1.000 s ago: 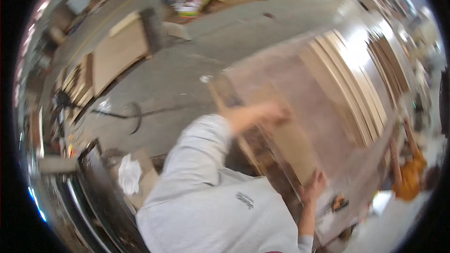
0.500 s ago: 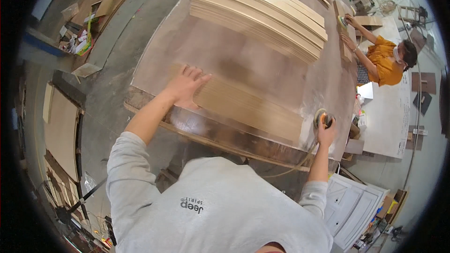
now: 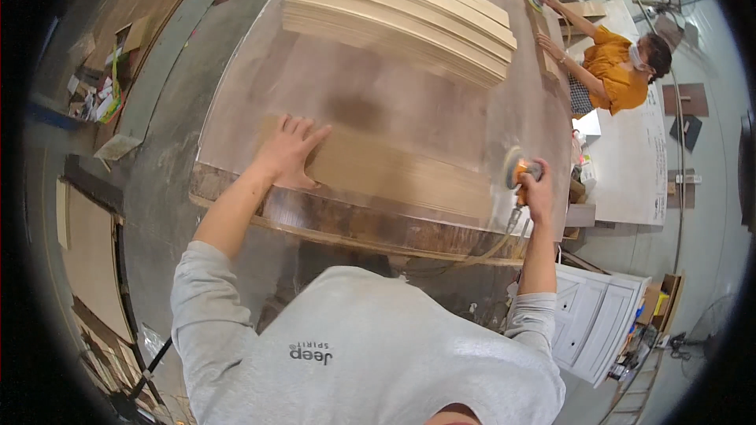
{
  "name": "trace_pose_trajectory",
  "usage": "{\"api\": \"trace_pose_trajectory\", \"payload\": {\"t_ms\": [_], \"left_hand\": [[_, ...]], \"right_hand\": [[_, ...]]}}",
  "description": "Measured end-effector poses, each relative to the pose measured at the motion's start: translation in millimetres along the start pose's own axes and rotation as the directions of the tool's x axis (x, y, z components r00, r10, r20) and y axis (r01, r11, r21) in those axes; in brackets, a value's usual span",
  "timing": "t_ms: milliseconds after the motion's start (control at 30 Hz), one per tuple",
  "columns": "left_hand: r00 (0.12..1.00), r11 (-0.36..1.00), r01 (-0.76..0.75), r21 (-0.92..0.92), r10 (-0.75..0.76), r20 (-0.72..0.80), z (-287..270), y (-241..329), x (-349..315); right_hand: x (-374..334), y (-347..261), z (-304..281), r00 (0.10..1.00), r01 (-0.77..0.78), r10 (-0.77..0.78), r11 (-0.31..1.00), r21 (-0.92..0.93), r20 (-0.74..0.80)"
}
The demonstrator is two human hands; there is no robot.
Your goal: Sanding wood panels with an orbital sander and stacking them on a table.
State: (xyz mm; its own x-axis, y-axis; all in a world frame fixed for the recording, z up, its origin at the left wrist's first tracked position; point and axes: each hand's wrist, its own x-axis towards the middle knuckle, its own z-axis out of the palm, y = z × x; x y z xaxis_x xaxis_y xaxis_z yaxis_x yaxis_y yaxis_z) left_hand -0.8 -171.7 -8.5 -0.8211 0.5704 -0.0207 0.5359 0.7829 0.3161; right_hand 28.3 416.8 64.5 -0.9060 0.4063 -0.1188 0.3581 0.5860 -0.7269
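Note:
A long pale wooden board [image 3: 398, 175] lies along the near side of the worktable [image 3: 370, 83]. Across its left end my left hand [image 3: 290, 153] rests flat, fingers and thumb spread. My right hand [image 3: 537, 191] is wrapped round an orange and black orbital sander [image 3: 521, 170], just past the board's right end. The sander is tilted, its round pad [image 3: 512, 164] turned toward the board and seemingly lifted off the surface. From its back end a yellowish hose [image 3: 494, 250] runs down over the table's near edge. The tool partly hides my right fingertips.
Stacked pale wooden strips [image 3: 402, 20] cover the table's far part. At the far right a co-worker in an orange top [image 3: 618, 71] sands a narrow board [image 3: 539, 31]. A white cabinet door piece [image 3: 596, 319] stands low at the right; cardboard and scraps [image 3: 98, 98] lie at the left.
The sander in my right hand has tipped from lying flat to tilted, its pad now showing. My left hand stays on the board's left end. The whole view has shifted slightly.

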Motion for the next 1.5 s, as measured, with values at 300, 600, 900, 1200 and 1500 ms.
{"api": "trace_pose_trajectory", "payload": {"t_ms": [300,600,900,1200,1500], "left_hand": [[1.000,1.000,-0.021,-0.014,0.021,-0.016,5,-1,7],[1.000,1.000,0.013,-0.006,-0.013,0.021,7,-3,-1],[0.999,0.998,-0.018,0.054,0.019,-0.028,11,-8,6],[0.999,0.999,0.006,0.036,-0.007,0.038,3,-5,5],[1.000,1.000,-0.001,0.015,0.001,0.026,1,-5,3]], "right_hand": [[-60,-96,147,0.904,0.424,-0.335,0.785,-0.452,0.265],[-105,-180,230,0.841,0.482,-0.328,0.814,-0.323,0.429],[-106,-158,226,0.847,0.505,-0.355,0.771,-0.388,0.395],[-82,-154,210,0.888,0.447,-0.362,0.824,-0.349,0.282],[-120,-219,268,0.873,0.423,-0.238,0.805,-0.416,0.426]]}}
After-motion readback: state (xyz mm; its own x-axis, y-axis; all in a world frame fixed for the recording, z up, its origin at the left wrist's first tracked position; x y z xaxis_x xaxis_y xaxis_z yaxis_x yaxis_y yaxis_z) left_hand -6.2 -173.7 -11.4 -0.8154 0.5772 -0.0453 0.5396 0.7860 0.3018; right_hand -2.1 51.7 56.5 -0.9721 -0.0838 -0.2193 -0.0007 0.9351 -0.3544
